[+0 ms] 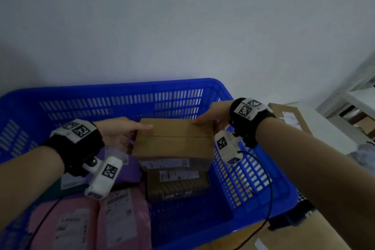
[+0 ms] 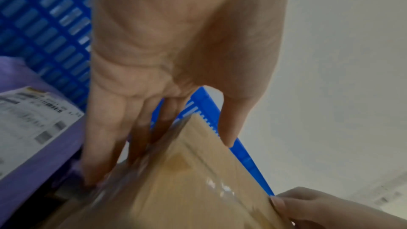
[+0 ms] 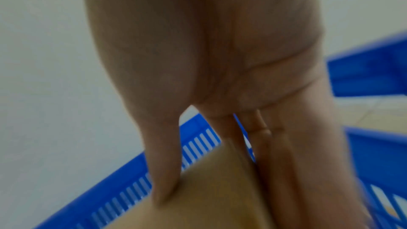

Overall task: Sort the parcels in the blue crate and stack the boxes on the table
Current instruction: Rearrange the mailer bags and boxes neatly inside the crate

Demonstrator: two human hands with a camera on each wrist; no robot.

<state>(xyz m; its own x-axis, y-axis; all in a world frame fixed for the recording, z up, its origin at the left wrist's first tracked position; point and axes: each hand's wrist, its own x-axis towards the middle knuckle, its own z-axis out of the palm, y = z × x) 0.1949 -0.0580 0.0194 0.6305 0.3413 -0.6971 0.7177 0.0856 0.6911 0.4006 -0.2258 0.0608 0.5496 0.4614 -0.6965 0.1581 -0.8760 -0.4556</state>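
A brown cardboard box (image 1: 172,138) (image 2: 189,189) (image 3: 211,192) is held above the parcels inside the blue crate (image 1: 125,91). My left hand (image 1: 123,130) (image 2: 154,128) grips its left end, thumb on top and fingers down the side. My right hand (image 1: 211,115) (image 3: 220,145) grips the right end the same way, thumb on the top face. Below it lie another cardboard box (image 1: 178,184) with a label, a purple mailer bag (image 1: 125,168) (image 2: 39,137) and pink mailer bags (image 1: 121,217).
The crate's slotted right wall (image 1: 243,178) stands close to my right wrist. Right of the crate a cardboard box (image 1: 290,115) lies on a white table (image 1: 328,128). A white shelf frame (image 1: 353,97) is at the far right. A plain wall rises behind.
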